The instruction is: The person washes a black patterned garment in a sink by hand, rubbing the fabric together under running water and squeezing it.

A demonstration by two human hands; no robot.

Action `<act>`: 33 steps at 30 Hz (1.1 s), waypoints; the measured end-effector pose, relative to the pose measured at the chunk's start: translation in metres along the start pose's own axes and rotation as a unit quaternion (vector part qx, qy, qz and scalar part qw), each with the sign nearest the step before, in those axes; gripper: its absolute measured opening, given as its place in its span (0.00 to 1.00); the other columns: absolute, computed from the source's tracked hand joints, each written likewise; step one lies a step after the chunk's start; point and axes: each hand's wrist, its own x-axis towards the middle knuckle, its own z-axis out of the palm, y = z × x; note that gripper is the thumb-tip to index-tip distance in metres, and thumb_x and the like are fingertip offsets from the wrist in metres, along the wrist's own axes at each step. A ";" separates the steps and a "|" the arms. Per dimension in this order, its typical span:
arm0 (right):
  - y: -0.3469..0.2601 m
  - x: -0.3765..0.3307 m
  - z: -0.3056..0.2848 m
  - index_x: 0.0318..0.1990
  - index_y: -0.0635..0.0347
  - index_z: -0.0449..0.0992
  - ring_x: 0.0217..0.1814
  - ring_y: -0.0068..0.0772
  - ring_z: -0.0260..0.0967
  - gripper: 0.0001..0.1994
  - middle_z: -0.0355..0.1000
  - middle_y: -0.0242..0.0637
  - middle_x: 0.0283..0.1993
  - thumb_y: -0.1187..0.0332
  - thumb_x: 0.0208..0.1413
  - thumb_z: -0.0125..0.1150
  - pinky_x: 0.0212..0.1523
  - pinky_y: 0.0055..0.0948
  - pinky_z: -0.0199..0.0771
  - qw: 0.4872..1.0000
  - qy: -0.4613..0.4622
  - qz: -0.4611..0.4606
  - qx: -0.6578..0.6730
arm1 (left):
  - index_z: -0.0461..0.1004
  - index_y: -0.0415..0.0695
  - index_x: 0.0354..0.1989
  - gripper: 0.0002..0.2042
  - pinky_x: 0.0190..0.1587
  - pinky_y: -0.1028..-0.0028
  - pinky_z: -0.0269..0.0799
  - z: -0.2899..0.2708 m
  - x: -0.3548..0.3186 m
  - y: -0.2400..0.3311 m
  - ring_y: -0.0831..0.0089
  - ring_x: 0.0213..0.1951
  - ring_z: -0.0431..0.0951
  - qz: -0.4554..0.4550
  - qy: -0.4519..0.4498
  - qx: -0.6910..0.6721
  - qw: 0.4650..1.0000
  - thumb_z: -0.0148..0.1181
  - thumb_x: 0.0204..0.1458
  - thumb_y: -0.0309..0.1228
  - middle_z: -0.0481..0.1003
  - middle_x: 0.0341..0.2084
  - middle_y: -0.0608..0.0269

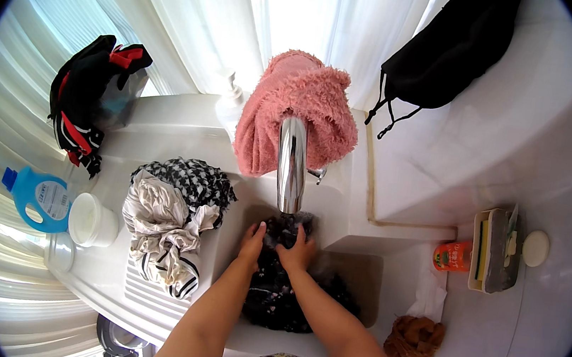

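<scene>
Fingers of L hand (250,245) & R hand (297,252) gripped dark cloth (272,294) under the tap (291,168), prob. mid-rinse in the sink (367,270); next move likely called for wringing.

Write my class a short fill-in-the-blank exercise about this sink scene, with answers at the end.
1. The fluffy towel by the chrome spout is coloured ____.
2. The left hand and the right hand hold fabric whose main colour is ____.
3. In the picture, the white tub stands to the ____ of the heaped clothes.
Answers: pink; black; left.
</scene>
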 end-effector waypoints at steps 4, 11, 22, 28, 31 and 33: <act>-0.012 -0.020 -0.003 0.47 0.56 0.74 0.42 0.49 0.69 0.26 0.69 0.45 0.39 0.64 0.34 0.69 0.46 0.36 0.70 0.948 -0.154 -0.195 0.201 | 0.73 0.46 0.46 0.31 0.48 0.61 0.71 -0.028 0.015 -0.011 0.63 0.40 0.77 -0.136 -0.306 -0.274 0.902 0.51 0.49 0.63 0.77 0.39 0.56; -0.052 -0.043 -0.040 0.32 0.58 0.75 0.35 0.49 0.70 0.17 0.68 0.40 0.34 0.57 0.37 0.68 0.35 0.41 0.72 0.952 -0.036 -0.260 0.156 | 0.74 0.46 0.40 0.19 0.41 0.61 0.75 -0.028 0.028 -0.066 0.63 0.36 0.78 -0.075 -0.299 -0.393 0.866 0.51 0.54 0.49 0.78 0.34 0.60; -0.052 -0.062 -0.052 0.25 0.61 0.69 0.38 0.52 0.67 0.12 0.69 0.46 0.34 0.68 0.34 0.66 0.39 0.40 0.68 0.922 -0.018 -0.298 0.247 | 0.74 0.45 0.37 0.15 0.42 0.63 0.73 -0.033 -0.014 -0.029 0.64 0.38 0.76 -0.126 -0.414 -0.404 0.806 0.47 0.58 0.44 0.76 0.35 0.58; -0.053 -0.052 -0.057 0.25 0.64 0.68 0.30 0.51 0.65 0.11 0.65 0.47 0.27 0.67 0.42 0.64 0.32 0.39 0.66 0.937 0.049 -0.256 0.234 | 0.74 0.45 0.38 0.23 0.42 0.65 0.74 -0.034 -0.051 -0.004 0.65 0.39 0.76 -0.055 -0.278 -0.256 0.924 0.45 0.57 0.54 0.76 0.35 0.60; -0.063 -0.072 -0.077 0.24 0.63 0.68 0.30 0.53 0.66 0.14 0.68 0.49 0.28 0.63 0.45 0.64 0.32 0.42 0.67 0.937 -0.049 -0.238 0.253 | 0.72 0.43 0.44 0.31 0.51 0.67 0.69 -0.054 -0.055 -0.001 0.65 0.46 0.74 -0.093 -0.444 -0.328 0.829 0.40 0.55 0.62 0.75 0.41 0.58; -0.068 -0.048 -0.079 0.24 0.64 0.67 0.27 0.54 0.67 0.15 0.69 0.49 0.25 0.62 0.45 0.64 0.29 0.43 0.67 0.964 -0.030 -0.147 0.219 | 0.64 0.43 0.57 0.38 0.59 0.67 0.59 -0.043 -0.111 0.025 0.66 0.56 0.66 0.002 -0.336 -0.229 0.914 0.38 0.52 0.66 0.68 0.53 0.58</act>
